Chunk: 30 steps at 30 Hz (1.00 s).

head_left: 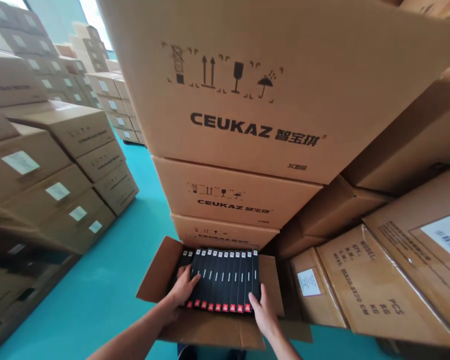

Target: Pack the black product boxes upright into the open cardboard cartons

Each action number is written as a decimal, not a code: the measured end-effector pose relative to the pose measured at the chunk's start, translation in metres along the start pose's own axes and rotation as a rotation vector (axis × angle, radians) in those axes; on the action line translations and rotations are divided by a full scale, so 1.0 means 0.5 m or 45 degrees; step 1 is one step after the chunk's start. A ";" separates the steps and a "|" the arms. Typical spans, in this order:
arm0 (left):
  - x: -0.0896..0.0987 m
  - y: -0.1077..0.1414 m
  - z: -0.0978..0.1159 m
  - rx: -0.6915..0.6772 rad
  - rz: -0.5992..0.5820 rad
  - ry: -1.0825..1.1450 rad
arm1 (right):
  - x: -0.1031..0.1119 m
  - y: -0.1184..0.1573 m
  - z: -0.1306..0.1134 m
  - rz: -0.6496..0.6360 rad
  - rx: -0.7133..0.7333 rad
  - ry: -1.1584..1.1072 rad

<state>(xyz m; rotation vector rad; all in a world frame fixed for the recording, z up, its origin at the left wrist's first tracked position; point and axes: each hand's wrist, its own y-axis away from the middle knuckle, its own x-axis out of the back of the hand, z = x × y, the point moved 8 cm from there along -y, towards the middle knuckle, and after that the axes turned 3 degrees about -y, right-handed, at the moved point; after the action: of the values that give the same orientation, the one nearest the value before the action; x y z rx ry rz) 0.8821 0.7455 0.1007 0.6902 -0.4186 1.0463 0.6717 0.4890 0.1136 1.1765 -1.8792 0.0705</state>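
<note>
An open cardboard carton (210, 327) stands low in front of me, its flaps folded out. Inside it is a row of several slim black boxes (223, 280) with white squares at the far ends and red labels at the near ends. My left hand (185, 286) is at the left part of the row, its fingers and thumb closed around black boxes. At the right end of the row my right hand (262, 307) presses against the last black box, thumb on top and fingers along its outer side. The lower parts of the boxes are hidden inside the carton.
A tall stack of large cartons (232, 125) rises right behind the open carton. More cartons (390, 290) stand close on the right. Stacked cartons (60, 170) fill the left side, with the turquoise floor (116, 260) between.
</note>
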 end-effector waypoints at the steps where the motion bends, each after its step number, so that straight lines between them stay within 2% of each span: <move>1: -0.002 -0.005 -0.011 0.015 0.001 -0.067 | 0.000 -0.002 -0.009 -0.046 -0.049 -0.006; 4: -0.001 -0.001 -0.035 0.056 0.005 -0.280 | -0.008 0.002 -0.038 -0.142 -0.089 0.037; 7: 0.001 0.013 -0.038 0.066 0.000 -0.493 | -0.016 0.005 -0.056 -0.141 -0.100 0.294; 10: -0.003 0.019 -0.014 0.032 0.013 -0.680 | -0.005 -0.004 -0.078 -0.049 -0.064 0.585; 13: -0.019 0.015 0.022 -0.057 -0.014 -0.849 | 0.007 -0.024 -0.100 0.052 0.002 0.712; 15: -0.037 0.015 0.042 -0.120 -0.063 -0.920 | -0.014 -0.039 -0.110 -0.006 0.107 0.750; 17: -0.056 0.018 0.055 -0.153 -0.105 -0.950 | -0.054 -0.049 -0.111 -0.150 0.227 0.783; 19: -0.073 0.022 0.062 -0.154 -0.131 -0.965 | -0.082 -0.054 -0.105 -0.227 0.271 0.825; 23: -0.086 0.023 0.078 -0.112 -0.142 -0.921 | -0.076 -0.044 -0.100 -0.243 0.256 0.822; 25: -0.068 0.026 0.094 -0.117 -0.155 -0.859 | -0.054 -0.029 -0.107 -0.220 0.252 0.769; 27: -0.025 0.042 0.115 -0.176 -0.163 -0.785 | -0.041 -0.012 -0.125 -0.177 0.319 0.690; 29: 0.054 0.073 0.135 -0.314 -0.056 -0.648 | -0.056 0.000 -0.155 -0.202 0.474 0.573; 30: 0.109 0.093 0.139 -0.391 0.068 -0.549 | -0.076 0.003 -0.169 -0.256 0.546 0.515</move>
<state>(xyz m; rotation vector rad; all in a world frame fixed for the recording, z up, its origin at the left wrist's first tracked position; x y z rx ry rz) 0.8655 0.7475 0.1991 0.6278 -0.9542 0.8543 0.7312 0.5556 0.1385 1.5027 -1.4174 0.5801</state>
